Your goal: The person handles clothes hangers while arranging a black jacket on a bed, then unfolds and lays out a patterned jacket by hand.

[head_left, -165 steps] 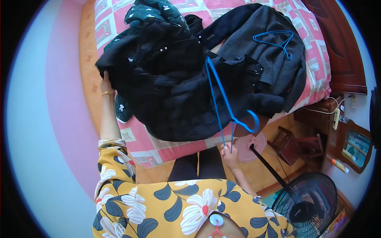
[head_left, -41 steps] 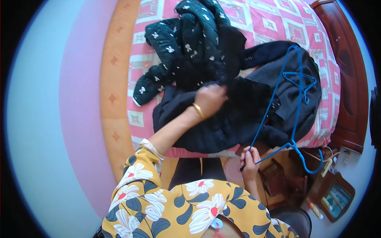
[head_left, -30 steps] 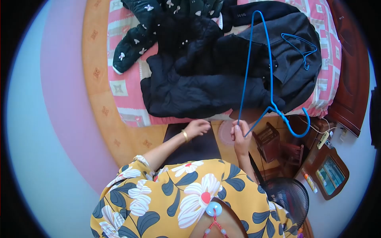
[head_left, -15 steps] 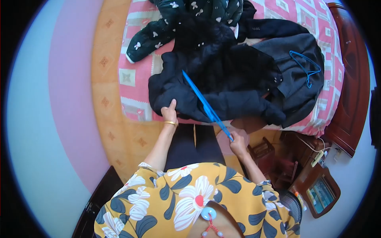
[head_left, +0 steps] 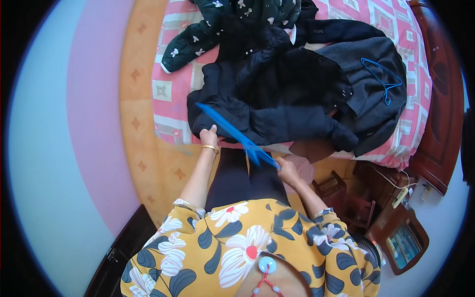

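Observation:
A black puffer jacket (head_left: 267,94) lies spread on the pink patterned bed (head_left: 173,99). My left hand (head_left: 208,135) grips the jacket's near hem at the bed's edge. My right hand (head_left: 287,168) holds a blue hanger (head_left: 232,132) that slants up and left across the jacket's lower part. A grey coat (head_left: 366,84) lies to the right with a second blue hanger (head_left: 381,79) on top. A dark green quilted jacket with white prints (head_left: 222,20) lies behind.
A wooden headboard (head_left: 443,99) runs along the right. A small wooden stool (head_left: 336,185), a bedside cabinet with a power strip (head_left: 400,197) and a fan (head_left: 368,247) stand at the lower right. A dark cabinet corner (head_left: 118,252) is at the lower left.
The blue hanger has swung from upright on the right down and leftward across the jacket. My left hand went from the bed's edge to gripping the jacket's hem.

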The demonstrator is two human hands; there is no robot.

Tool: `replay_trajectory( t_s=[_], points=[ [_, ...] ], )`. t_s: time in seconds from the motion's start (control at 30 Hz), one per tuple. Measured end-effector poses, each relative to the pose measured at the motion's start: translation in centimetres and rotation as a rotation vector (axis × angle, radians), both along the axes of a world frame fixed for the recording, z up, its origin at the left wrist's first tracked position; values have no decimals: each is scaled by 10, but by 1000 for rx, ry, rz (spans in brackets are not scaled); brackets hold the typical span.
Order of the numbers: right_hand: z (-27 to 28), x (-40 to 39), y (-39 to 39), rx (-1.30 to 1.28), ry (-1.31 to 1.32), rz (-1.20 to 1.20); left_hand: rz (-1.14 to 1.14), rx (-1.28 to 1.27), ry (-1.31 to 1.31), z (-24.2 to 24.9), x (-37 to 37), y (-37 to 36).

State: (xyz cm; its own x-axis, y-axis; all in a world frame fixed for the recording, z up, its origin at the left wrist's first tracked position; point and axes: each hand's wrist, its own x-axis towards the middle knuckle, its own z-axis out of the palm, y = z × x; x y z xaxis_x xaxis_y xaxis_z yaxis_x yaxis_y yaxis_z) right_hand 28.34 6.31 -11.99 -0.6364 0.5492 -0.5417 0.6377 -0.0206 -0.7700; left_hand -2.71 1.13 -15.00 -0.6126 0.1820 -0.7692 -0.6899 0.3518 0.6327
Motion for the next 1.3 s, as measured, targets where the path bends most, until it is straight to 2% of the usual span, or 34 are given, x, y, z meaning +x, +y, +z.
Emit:
replay_trajectory(
  t_s=[0.03, 0.1, 0.13, 0.17, 0.23, 0.3, 0.37, 0.4, 0.43, 0.5, 0.57, 0.63, 0.67, 0.7, 0.77, 0.8, 0.83, 0.9, 0.97, 1.0, 1.03, 1.07, 1.17, 1.2, 1.23, 1.3],
  points=[
    [3, -3, 4, 3, -274, 97, 2, 3, 10, -1, -1, -3],
    [12, -5, 4, 41, -356, 169, -144, 11, -133, -7, -3, -12],
    [49, -22, 4, 30, -112, 122, -151, 8, -76, -13, -2, -16],
    [77, -35, 7, 37, 129, 73, -138, 42, -152, -15, -2, -19],
    [96, -48, 11, 141, 344, 88, -110, 50, -195, -12, 3, -18],
    [84, -42, 9, 134, 285, 70, -55, 74, -217, -10, 7, -20],
    [95, -47, 18, 171, 276, 27, -52, 1, -290, 8, 9, -10],
    [101, -48, 19, 201, 255, -17, -129, -76, -187, 15, 14, -1],
    [105, -48, 20, 193, 249, -23, -133, -85, -193, 3, 12, -3],
    [106, -53, 24, 108, 428, -1, -445, -142, -44, -30, 2, -4],
    [37, -18, 3, 136, 177, -5, -486, -210, 64, -26, 0, -4],
    [-40, 41, -16, -28, -255, 145, -582, -209, 133, -23, 3, -19],
    [-18, 34, -10, 7, -258, 109, -436, -241, 76, -20, 11, -29],
    [-1, 23, -3, -1, -254, 109, -437, -250, 78, -24, 9, -32],
    [71, -14, 5, 68, 109, 48, -191, -103, 31, -16, 19, -50],
    [80, -22, 7, 39, 253, 66, -223, -45, 58, -14, 17, -50],
    [69, -15, 3, 46, 253, 63, -227, -39, 59, -7, 19, -47],
    [16, 8, -5, 95, -208, 117, -210, 10, 71, 11, 17, -40],
    [25, 3, 10, 60, -217, 136, -244, 35, 90, 7, 20, -45],
    [30, 0, 10, 127, -135, 117, -225, 20, 96, 4, 20, -47],
    [61, -11, 7, 170, -67, 86, -220, -14, 86, 4, 22, -59],
    [81, -21, 10, 129, 216, 13, -189, 38, 76, 2, 23, -62],
    [40, -5, 2, 197, 213, -4, -170, 49, 103, 18, 24, -52],
    [15, 8, 4, 130, -238, 152, -175, 49, 103, 22, 23, -52],
    [-16, 27, -2, 107, -246, 135, -174, 54, 108, 24, 24, -53],
    [37, 1, 3, 204, -205, 117, -211, 20, 87, 18, 27, -53]
  ],
)
